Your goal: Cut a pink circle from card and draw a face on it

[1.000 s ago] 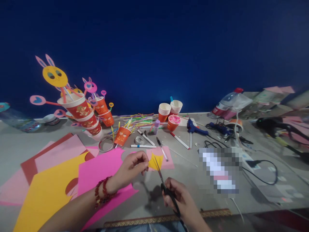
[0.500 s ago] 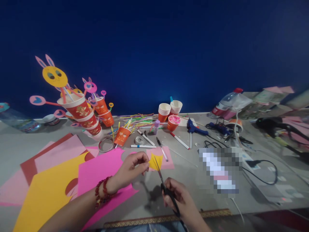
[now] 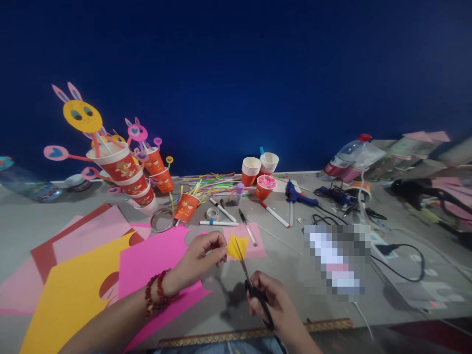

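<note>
Between the thumb and fingers of my left hand [image 3: 202, 255] is pinched a small piece of yellow paper [image 3: 233, 248]. My right hand [image 3: 275, 300] is wrapped around the black handles of a pair of scissors [image 3: 244, 268], fingers in the loops. The narrow blades lie across the yellow paper's right part, slightly apart. Beneath and behind the paper, a pale pink sheet [image 3: 258, 245] rests on the table with a black-tipped pen [image 3: 248, 228] on it. A bright pink sheet [image 3: 155, 260] lies under my left forearm.
Paper cups with rabbit faces [image 3: 121, 164] stand back left. A yellow sheet [image 3: 70, 280] with cut-outs lies front left. Markers [image 3: 217, 223], a tape roll [image 3: 213, 213] and a cup of pink scraps [image 3: 265, 187] sit centrally. A blue glue gun [image 3: 300, 198] and cables lie right.
Almost nothing differs. Both hands, the yellow paper and the scissors keep nearly the same position; the view shifts very slightly.
</note>
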### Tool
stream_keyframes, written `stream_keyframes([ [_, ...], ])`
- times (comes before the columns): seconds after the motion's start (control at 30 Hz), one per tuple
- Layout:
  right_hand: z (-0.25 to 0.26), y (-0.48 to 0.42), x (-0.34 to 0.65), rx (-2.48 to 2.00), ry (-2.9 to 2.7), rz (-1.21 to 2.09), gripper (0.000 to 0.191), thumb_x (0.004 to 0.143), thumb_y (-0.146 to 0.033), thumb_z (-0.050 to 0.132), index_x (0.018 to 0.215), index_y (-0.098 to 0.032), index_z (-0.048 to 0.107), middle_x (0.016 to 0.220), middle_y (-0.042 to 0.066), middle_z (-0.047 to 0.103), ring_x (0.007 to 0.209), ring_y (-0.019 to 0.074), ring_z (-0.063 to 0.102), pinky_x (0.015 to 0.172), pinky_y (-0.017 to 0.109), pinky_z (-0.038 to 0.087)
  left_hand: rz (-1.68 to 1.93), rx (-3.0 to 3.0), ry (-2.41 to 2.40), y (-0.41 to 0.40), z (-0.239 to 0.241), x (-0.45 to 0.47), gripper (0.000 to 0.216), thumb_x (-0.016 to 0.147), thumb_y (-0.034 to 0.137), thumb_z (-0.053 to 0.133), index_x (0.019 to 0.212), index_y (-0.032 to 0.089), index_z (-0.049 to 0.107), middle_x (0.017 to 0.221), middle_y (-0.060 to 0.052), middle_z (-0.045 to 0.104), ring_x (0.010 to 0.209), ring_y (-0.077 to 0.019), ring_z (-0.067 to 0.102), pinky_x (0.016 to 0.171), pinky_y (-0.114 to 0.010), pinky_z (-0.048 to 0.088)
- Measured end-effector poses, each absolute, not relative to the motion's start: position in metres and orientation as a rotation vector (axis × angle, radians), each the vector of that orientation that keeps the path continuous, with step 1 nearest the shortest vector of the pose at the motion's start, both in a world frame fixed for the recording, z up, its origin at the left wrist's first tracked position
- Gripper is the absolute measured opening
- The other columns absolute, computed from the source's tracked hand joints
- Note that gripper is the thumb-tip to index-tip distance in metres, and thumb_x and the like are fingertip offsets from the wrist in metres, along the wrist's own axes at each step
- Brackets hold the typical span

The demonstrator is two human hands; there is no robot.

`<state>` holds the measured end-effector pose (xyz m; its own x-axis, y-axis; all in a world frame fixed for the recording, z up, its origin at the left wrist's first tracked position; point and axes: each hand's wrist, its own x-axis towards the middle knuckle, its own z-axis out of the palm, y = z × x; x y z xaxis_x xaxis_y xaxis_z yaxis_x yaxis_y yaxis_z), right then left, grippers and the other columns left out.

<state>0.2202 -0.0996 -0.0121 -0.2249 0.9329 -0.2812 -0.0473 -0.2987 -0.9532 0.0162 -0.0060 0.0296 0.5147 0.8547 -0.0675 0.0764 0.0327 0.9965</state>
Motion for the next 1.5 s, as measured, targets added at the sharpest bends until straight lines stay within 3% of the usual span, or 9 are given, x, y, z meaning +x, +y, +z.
stream_keyframes([
  [1.5,-0.026,-0.101,0.222,-1.307,-1.247,1.558,0.063,0.072,-0.081,0.065,0.066,-0.024,0.038,0.051,-0.008,0.042,0.044,0.0092,0.043,0.046,0.022,0.033,0.728,1.454,0.856,-0.005,0.028,0.014,0.021,0.09,0.035,0.055,0.077,0.019,0.05,0.07,0.001,0.058,0.061,-0.0127,0.055,0.059,-0.024,0.042],
])
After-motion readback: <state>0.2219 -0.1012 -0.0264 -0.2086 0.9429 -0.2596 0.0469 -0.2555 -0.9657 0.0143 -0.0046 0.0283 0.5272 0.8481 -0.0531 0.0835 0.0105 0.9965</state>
